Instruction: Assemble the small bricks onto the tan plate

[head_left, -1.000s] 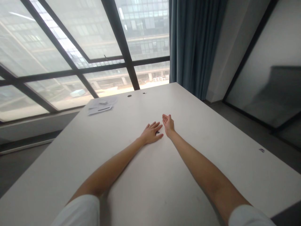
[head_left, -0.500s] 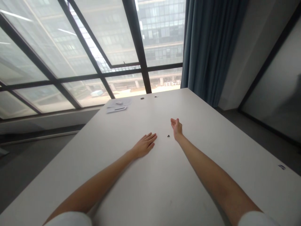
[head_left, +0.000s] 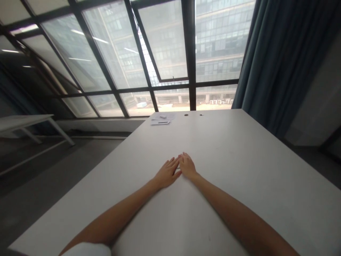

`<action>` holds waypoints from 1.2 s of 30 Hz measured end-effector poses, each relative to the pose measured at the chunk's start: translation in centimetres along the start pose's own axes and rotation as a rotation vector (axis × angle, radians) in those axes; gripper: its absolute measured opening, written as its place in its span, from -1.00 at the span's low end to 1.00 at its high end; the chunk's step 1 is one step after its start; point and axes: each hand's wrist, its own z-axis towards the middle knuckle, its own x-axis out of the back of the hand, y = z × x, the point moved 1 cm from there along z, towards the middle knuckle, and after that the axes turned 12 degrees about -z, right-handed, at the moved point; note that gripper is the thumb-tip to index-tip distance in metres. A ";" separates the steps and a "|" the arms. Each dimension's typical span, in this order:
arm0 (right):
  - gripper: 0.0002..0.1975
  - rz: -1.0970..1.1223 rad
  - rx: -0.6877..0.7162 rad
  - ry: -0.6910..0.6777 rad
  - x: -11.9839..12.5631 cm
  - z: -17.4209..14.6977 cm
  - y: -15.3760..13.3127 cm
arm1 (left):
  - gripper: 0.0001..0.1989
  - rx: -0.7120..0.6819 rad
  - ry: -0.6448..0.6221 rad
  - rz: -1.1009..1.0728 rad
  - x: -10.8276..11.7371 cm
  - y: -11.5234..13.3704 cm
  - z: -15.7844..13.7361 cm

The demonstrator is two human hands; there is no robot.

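Observation:
My left hand [head_left: 166,174] lies flat on the white table [head_left: 229,149], palm down, with its fingers stretched out. Against its fingertips rests my right hand [head_left: 187,166], turned inward, fingers extended and touching or slightly overlapping the left ones. A thin dark sliver [head_left: 179,168] shows in the gap between the hands; its kind is too small to make out. The small dark object that lay between the hands earlier is otherwise hidden.
Papers [head_left: 162,119] with a dark pen-like item lie at the table's far left. A round dark disc [head_left: 186,115] and a small dark piece [head_left: 201,115] sit near the far edge. Another table [head_left: 29,121] stands left; a blue curtain [head_left: 277,64] hangs right.
My right hand has moved left and down to meet my left hand, covering most of the small dark object. The view has swung left, bringing the other table into sight.

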 end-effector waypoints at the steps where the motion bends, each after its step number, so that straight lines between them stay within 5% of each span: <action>1: -0.68 0.019 0.001 -0.021 -1.2 -0.2 -0.5 | -0.30 -0.006 0.028 -0.011 0.2 0.0 -0.4; 5: -0.54 0.209 -0.038 -0.004 -3.2 -0.2 -1.5 | -0.34 -0.011 0.163 -0.036 1.5 -0.5 -1.7; 11: -0.51 0.432 -0.241 0.053 0.6 1.3 -0.4 | -0.41 0.185 0.294 -0.089 2.8 -3.3 -3.2; 24: -0.51 0.579 -0.317 -0.080 2.6 1.4 0.1 | -0.28 0.163 0.159 0.001 0.0 -0.7 -1.6; 33: -0.47 0.657 -0.327 -0.157 3.0 1.6 0.3 | -0.31 0.032 0.143 -0.034 2.1 -0.6 0.6; 36: -0.44 0.674 -0.330 -0.182 3.2 1.9 0.4 | -0.28 -0.013 0.022 -0.022 2.5 -1.1 0.1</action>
